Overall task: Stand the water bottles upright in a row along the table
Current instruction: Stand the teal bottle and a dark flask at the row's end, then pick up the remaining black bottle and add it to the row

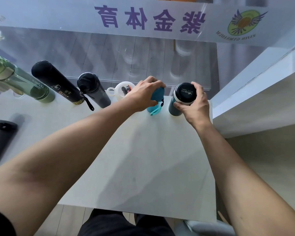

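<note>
Reaching across the white table (143, 159) from the near edge, both bare forearms stretch toward its far side, past a black bottle (0, 138) standing apart at the near left. At the far edge the left hand (143, 96) is curled over the cap of the teal bottle (156, 101), fingers wrapped round it, while the right hand (195, 103) clasps the dark bottle (179, 101) just beside it, thumb and fingers round its black lid, both bottles upright. Leftward along that edge stand a white bottle (119, 91), a grey bottle (92, 91), a tall black flask (56, 82) and a green bottle (19, 79), all against the glass wall (109, 51).
</note>
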### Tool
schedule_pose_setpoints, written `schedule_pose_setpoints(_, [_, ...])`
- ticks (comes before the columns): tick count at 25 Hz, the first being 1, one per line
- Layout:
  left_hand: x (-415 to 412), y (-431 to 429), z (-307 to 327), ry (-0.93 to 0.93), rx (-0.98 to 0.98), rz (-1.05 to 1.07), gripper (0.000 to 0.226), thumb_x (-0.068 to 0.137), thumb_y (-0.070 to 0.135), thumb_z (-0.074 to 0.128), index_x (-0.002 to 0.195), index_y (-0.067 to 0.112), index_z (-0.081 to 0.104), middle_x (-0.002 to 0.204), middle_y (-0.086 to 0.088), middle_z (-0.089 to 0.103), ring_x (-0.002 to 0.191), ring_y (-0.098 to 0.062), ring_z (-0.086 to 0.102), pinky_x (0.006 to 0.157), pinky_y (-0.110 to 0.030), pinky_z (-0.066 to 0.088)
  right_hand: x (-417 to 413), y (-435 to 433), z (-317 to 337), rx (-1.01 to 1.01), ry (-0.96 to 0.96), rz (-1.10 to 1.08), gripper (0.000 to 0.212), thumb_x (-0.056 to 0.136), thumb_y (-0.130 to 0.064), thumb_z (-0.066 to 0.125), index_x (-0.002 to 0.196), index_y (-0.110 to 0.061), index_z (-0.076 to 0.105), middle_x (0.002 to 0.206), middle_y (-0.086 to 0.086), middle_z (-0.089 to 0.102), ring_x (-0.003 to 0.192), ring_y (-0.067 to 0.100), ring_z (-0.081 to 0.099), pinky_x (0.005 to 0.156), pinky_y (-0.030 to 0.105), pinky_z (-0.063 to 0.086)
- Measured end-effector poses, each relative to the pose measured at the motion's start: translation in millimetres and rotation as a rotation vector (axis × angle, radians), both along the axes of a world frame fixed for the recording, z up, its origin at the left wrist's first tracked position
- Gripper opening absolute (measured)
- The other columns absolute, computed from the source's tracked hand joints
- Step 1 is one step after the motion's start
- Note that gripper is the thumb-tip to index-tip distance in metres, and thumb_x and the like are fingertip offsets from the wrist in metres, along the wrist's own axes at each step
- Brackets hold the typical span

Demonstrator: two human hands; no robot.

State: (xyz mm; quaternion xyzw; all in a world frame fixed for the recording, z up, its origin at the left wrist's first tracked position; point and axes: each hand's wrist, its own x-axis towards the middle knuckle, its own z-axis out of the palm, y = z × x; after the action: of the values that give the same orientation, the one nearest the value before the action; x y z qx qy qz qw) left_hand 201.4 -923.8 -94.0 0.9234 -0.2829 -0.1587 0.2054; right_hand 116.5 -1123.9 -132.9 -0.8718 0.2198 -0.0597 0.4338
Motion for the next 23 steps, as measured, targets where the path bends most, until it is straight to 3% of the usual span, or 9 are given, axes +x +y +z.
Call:
schedule_pose_setpoints(3, [-2.5, -0.3, -0.6, -0.005, 0.017, 0.007, 0.064, 0.080, 0.023, 0.076, 0.136, 0.033, 0.048, 0.141, -0.003, 0.043, 0.118, -0.033, 0.049, 0.086, -0.034, 0.040, -1.3, -0.6, -0.8, 0.002, 0.022, -0.001, 0.099, 0.066, -0.029, 0.091, 0.148, -0.031, 0.036, 0.139, 0.002, 0.050, 0.130, 0.020, 0.049, 0.101, 0.021, 0.035])
schedule_pose_setpoints(6, [-11.3, 3.9, 8.1, -0.038, 0.087, 0.009, 0.073, 0.083, 0.031, 0.073, 0.146, 0.036, 0.036, 0.154, -0.005, 0.032, 0.127, -0.038, 0.044, 0.100, -0.047, 0.041, -6.0, 3.5, 12.1, -0.034, 0.024, 0.015, 0.106, 0.069, -0.034, 0.090, 0.154, -0.031, 0.027, 0.150, 0.003, 0.043, 0.138, 0.020, 0.043, 0.108, 0.025, 0.034])
schedule_pose_setpoints(9, [-28.9, 16.9, 24.9, -0.135, 0.054, 0.036, 0.063, 0.088, 0.038, 0.065, 0.146, 0.032, 0.039, 0.151, -0.006, 0.039, 0.126, -0.036, 0.046, 0.103, -0.048, 0.041, -15.6, 16.1, 33.2, -0.182, -0.162, 0.044, 0.082, 0.082, -0.036, 0.077, 0.151, -0.027, 0.033, 0.146, 0.006, 0.046, 0.131, 0.022, 0.048, 0.104, 0.023, 0.040])
schedule_pose_setpoints(13, [-66.3, 59.3, 43.1, -0.267, 0.017, 0.112, 0.050, 0.091, 0.038, 0.056, 0.138, 0.026, 0.049, 0.144, -0.003, 0.048, 0.126, -0.031, 0.047, 0.104, -0.046, 0.036, -28.5, 58.4, 58.3, -0.260, -0.310, 0.138, 0.055, 0.092, -0.034, 0.062, 0.143, -0.017, 0.047, 0.141, 0.008, 0.052, 0.127, 0.023, 0.053, 0.108, 0.039, 0.048])
schedule_pose_setpoints(18, [-110.0, 137.0, 48.9, -0.312, 0.004, 0.305, 0.045, 0.089, 0.035, 0.058, 0.132, 0.026, 0.055, 0.142, 0.001, 0.051, 0.126, -0.027, 0.048, 0.103, -0.040, 0.034, -35.7, 127.7, 66.2, -0.263, -0.308, 0.271, 0.049, 0.091, -0.020, 0.065, 0.139, -0.013, 0.054, 0.137, 0.008, 0.057, 0.130, 0.025, 0.052, 0.111, 0.043, 0.041])
schedule_pose_setpoints(23, [-143.1, 237.1, 42.3, -0.261, 0.053, 0.500, 0.042, 0.090, 0.031, 0.058, 0.132, 0.028, 0.055, 0.142, 0.001, 0.051, 0.129, -0.026, 0.046, 0.106, -0.039, 0.031, -37.2, 224.4, 67.4, -0.305, -0.281, 0.445, 0.050, 0.089, -0.021, 0.065, 0.138, -0.016, 0.056, 0.144, 0.006, 0.055, 0.135, 0.026, 0.048, 0.111, 0.043, 0.039])
